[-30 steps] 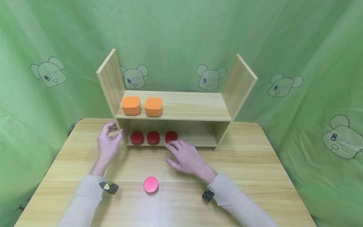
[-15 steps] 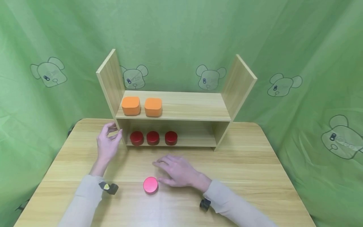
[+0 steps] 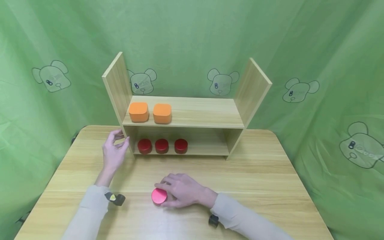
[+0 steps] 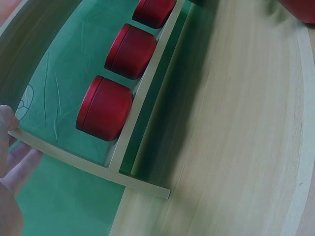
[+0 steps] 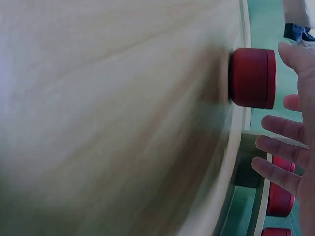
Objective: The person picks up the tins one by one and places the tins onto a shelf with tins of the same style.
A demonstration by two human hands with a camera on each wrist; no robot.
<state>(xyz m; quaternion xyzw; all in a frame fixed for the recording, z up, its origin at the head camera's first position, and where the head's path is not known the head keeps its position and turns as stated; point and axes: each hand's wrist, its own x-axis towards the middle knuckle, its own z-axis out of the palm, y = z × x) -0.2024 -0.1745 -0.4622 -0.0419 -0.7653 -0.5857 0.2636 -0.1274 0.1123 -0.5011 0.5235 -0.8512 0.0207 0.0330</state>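
A round red lidded tin [image 3: 158, 196] sits on the table in front of the wooden shelf [image 3: 207, 111]. Around its right side my right hand [image 3: 184, 190] arches, thumb near the front and index finger over the back. The right wrist view has the thumb close to the lid of this tin [image 5: 251, 77] and the other fingers spread, fairly straight. At the shelf's left end, my left hand [image 3: 114, 152] pinches the front edge of the side panel [image 4: 93, 168], thumb on one face and fingers on the other. Three similar red tins [image 3: 162, 146] stand on the lower shelf board.
Two orange rounded-square boxes [image 3: 162, 113] stand on the upper board, towards the left. The shelf's right side panel [image 3: 253, 90] rises above that board. Behind the wooden table [image 3: 264, 186] hangs a green curtain [image 3: 186, 40] with bear-like drawings.
My right hand has come away from the rightmost tin on the lower board, moving towards me and left to the tin on the table. My left hand has stayed at the panel.
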